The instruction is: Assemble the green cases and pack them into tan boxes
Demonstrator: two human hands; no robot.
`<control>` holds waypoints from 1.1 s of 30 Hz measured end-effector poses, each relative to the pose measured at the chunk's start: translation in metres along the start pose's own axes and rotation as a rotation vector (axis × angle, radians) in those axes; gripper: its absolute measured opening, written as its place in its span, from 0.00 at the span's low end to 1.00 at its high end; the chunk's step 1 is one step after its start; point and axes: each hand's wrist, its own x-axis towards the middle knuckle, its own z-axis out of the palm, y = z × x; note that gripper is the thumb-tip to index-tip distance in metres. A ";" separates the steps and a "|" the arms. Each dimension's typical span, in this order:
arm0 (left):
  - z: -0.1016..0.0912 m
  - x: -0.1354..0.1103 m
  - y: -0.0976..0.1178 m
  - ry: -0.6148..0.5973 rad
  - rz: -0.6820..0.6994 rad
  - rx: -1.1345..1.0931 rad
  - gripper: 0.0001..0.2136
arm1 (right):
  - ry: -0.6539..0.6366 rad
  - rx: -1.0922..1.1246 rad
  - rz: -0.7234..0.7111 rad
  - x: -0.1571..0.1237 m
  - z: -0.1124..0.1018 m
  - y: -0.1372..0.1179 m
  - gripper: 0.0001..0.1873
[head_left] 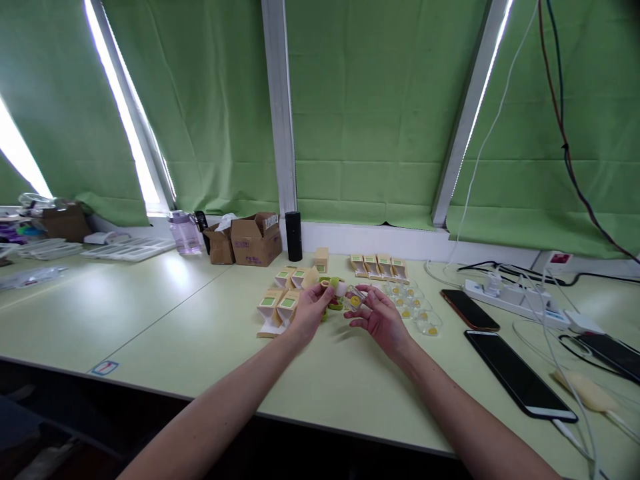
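My left hand is closed in a pinch on a small green and white piece above the table. My right hand pinches a small clear plastic case with a yellow disc inside, held close to the left hand's piece. Under the hands lies more green material. Small tan boxes with green labels stand just left of my left hand. Several clear cases with yellow discs lie to the right of my right hand.
A row of open tan boxes sits behind the hands. Two cardboard cartons, a black cylinder and a bottle stand by the wall. Phones, a power strip and cables fill the right side.
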 end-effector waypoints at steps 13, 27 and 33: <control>0.005 -0.004 0.004 -0.046 0.007 0.242 0.25 | -0.039 0.012 -0.015 0.001 -0.003 0.003 0.27; 0.003 -0.006 0.005 -0.134 0.059 0.373 0.25 | -0.010 -0.207 -0.061 0.001 -0.005 0.007 0.29; 0.003 -0.006 0.004 -0.141 0.104 0.424 0.26 | 0.030 -0.334 -0.163 0.006 -0.006 0.006 0.30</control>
